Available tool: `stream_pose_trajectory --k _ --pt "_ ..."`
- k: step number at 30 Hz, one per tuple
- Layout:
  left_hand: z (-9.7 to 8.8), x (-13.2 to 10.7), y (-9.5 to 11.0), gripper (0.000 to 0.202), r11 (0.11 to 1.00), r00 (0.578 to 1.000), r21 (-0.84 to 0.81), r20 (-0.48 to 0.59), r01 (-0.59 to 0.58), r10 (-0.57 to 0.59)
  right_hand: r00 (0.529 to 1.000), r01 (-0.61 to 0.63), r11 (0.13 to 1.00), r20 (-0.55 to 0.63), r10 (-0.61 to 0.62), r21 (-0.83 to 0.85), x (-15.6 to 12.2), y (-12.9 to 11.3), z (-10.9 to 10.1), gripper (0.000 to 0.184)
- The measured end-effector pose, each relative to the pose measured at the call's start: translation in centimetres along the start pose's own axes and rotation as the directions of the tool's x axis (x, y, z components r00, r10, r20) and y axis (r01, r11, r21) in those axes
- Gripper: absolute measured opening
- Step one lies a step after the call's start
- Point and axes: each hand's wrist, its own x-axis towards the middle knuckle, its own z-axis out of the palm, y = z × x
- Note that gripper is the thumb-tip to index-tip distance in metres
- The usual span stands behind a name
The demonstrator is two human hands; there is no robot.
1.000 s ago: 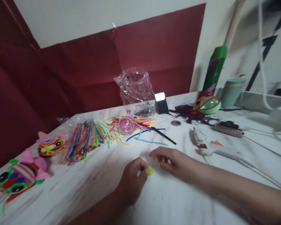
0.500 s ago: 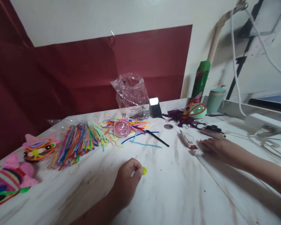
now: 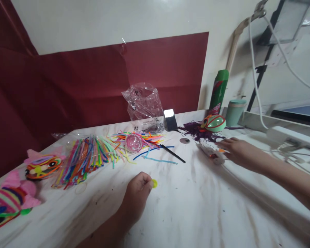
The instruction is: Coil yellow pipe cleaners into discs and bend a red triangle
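The left hand's point(image 3: 135, 198) thumb and forefinger are closed in a pinch on a small yellow disc point(image 3: 154, 183), held just above the white table point(image 3: 186, 213) at lower centre. The right hand point(image 3: 236, 151) lies at centre right with loosely spread fingers beside the glue gun point(image 3: 212, 155). It is touching or nearly touching the gun, but blur hides whether it grips it. The disc looks bare, with no strip or glue on it that I can see, and the gun lies flat on the table. Two striped, big-eyed craft figures point(image 3: 42, 165) at the left edge look finished, the lower one cut off by the frame. A heap of coloured strips point(image 3: 85, 156) and a pink glitter ball point(image 3: 133, 142) sit unused at centre. The gun's nozzle and cable are hard to make out.
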Motion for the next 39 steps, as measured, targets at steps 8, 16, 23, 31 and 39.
stream_pose_trajectory --k 8,16,23,31,39 --pt "-0.3 0.2 -0.5 0.014 0.998 1.0 -0.067 -0.01 -0.012 0.012 0.971 -0.012 0.698 0.175 -0.164 0.716 -0.5 -17.0 2.3 0.009" --pt "-1.1 0.8 -1.6 0.012 0.991 0.991 0.052 0.038 -0.127 0.125 0.953 -0.045 0.686 0.237 -0.189 0.726 -0.8 -18.6 4.2 0.01" --pt "-0.6 0.1 -0.7 0.011 0.965 0.983 0.198 0.094 -0.175 0.159 0.928 0.001 0.632 0.235 -0.289 0.775 -1.3 -17.5 4.1 0.009" --pt "-0.6 0.1 -1.4 0.011 0.958 0.977 0.209 0.125 -0.196 0.173 0.915 -0.144 0.557 0.325 -0.24 0.818 -1.6 -17.1 4.5 0.01" --pt "-0.3 0.0 -1.7 0.011 0.948 0.972 0.235 0.146 -0.216 0.185 0.93 -0.081 0.57 0.267 -0.251 0.818 -1.8 -17.0 4.4 0.011"
